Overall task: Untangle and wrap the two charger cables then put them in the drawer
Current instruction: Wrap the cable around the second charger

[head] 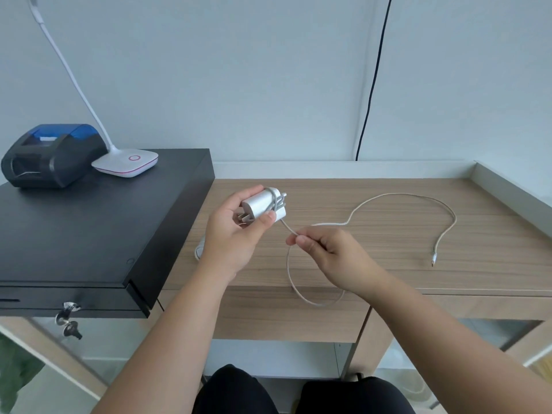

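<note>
1. Two hands up over the wooden surface (373, 234): left hand (236, 231) grips the white charger block (263, 206), a few cable turns already wound around it.
2. Right hand (325, 252), fingers (301, 241) pinched narrow on the white cable (403, 201), which loops on across the wood.
3. Black cash drawer (89, 234) sits shut at left, contents hidden; printer (50, 153) and lamp (125, 162) sit on top.

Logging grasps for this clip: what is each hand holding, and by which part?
The left hand grips the white charger block by its plug end. The right hand pinches the cable close to the block.
</note>
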`<action>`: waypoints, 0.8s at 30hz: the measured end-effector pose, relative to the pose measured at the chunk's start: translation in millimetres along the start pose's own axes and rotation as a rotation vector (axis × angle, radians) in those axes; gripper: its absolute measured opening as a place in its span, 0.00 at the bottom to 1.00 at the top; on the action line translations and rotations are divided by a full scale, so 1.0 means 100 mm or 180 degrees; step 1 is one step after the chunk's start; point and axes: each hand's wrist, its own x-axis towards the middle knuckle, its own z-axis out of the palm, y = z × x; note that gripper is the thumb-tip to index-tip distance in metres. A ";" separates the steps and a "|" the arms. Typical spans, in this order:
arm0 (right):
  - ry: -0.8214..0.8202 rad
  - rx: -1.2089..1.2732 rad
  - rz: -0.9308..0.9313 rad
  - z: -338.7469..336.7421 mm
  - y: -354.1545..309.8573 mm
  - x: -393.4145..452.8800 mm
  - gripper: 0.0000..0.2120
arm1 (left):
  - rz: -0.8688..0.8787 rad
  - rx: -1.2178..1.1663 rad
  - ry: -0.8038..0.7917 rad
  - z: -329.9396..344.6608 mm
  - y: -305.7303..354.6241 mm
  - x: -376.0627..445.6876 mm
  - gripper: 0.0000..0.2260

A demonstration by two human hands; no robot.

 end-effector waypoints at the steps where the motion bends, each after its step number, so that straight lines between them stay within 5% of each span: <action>1: -0.0136 -0.0239 -0.0084 -0.03 -0.04 -0.01 0.10 | 0.0014 0.0137 0.0015 0.01 -0.02 -0.01 0.19; 5: -0.0292 -0.1137 -0.0469 -0.21 -0.19 0.06 0.09 | 0.0414 0.1167 -0.0128 0.03 -0.10 -0.04 0.20; 10: -0.0179 -0.1299 -0.0609 -0.61 -0.27 0.25 0.06 | 0.0565 0.2143 -0.1044 -0.01 -0.01 -0.08 0.21; 16: -0.0372 0.0390 -0.0423 -0.61 -0.09 0.41 0.09 | 0.0065 0.0502 -0.1737 -0.07 0.10 -0.06 0.19; 20: -0.0554 0.1269 -0.0014 -0.41 0.03 0.35 0.15 | -0.0012 -0.0570 -0.1672 -0.04 0.12 -0.11 0.20; 24: -0.0706 0.1791 0.0438 -0.10 0.13 0.26 0.18 | -0.0127 -0.1490 -0.1078 0.03 0.06 -0.11 0.26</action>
